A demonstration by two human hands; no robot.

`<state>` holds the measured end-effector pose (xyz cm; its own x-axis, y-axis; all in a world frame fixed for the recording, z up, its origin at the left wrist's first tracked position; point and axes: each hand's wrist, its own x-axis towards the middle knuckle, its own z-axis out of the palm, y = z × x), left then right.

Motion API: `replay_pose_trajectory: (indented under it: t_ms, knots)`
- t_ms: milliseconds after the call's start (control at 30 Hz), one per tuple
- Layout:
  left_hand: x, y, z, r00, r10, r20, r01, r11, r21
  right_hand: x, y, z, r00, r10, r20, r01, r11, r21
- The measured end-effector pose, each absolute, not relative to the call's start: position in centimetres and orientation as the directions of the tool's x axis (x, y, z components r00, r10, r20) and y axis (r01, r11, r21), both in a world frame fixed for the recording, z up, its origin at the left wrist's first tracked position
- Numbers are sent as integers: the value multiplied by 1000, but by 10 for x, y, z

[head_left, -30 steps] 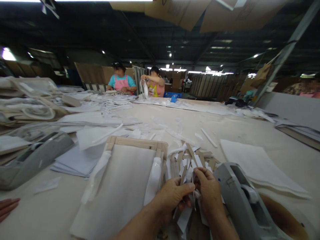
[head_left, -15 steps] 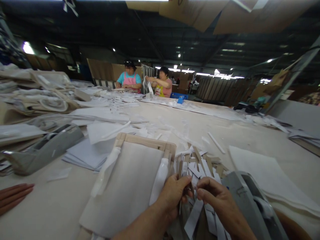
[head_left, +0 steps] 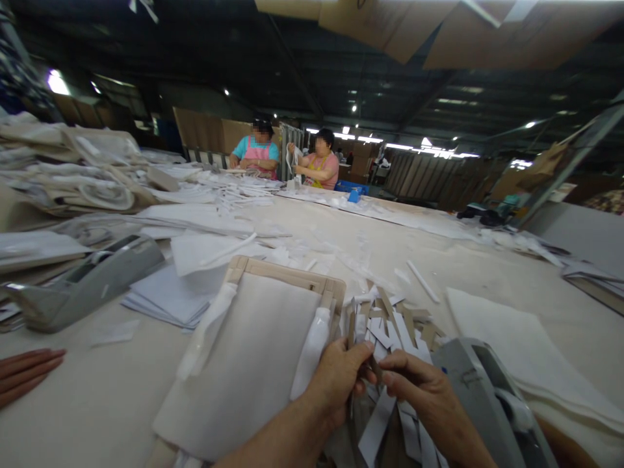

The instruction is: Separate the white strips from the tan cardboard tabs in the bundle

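Observation:
My left hand [head_left: 336, 380] and my right hand [head_left: 422, 393] meet low in the middle, both pinched on a thin paper strip [head_left: 374, 372] between their fingertips. Under and beyond them lies a heap of white and brown strips [head_left: 390, 325]. A flat white fabric bag [head_left: 253, 351] with a beige top band and two wrapped handles lies just left of my left hand. A grey tape dispenser [head_left: 482, 396] stands right beside my right hand.
A second grey tape dispenser [head_left: 88, 279] sits at the left beside white sheets [head_left: 166, 299]. Another person's fingers [head_left: 26, 374] rest on the table edge at far left. Stacked bags [head_left: 73, 175] pile up at the back left. Two people [head_left: 292, 159] work at the far end. Folded white cloth [head_left: 526, 351] lies at the right.
My hands have drawn slightly apart and the right one has slid right, still pinching the strip. The view has shifted a little left and up.

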<state>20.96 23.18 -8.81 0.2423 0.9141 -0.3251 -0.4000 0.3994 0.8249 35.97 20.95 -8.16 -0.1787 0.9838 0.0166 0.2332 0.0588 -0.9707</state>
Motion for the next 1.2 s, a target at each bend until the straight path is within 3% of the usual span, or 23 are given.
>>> replay_pose_trajectory:
  t_ms: [267, 567, 900, 1033, 1200]
  knots:
    - [211, 231, -85, 265, 927, -266, -406, 358, 841, 360, 209, -83, -156, 984, 84, 284, 126, -950]
    - [210, 231, -85, 252, 932, -262, -391, 345, 853, 355, 207, -81, -175, 982, 75, 210, 112, -971]
    - [211, 231, -82, 264, 928, -263, -396, 353, 848, 359, 209, -80, -191, 968, 162, 298, 214, -930]
    - [211, 230, -79, 262, 930, -257, -402, 347, 848, 358, 208, -80, -205, 950, 236, 401, 301, -865]
    - [211, 231, -81, 251, 941, -228, -366, 311, 877, 349, 208, -85, -90, 904, 418, 659, 369, -656]
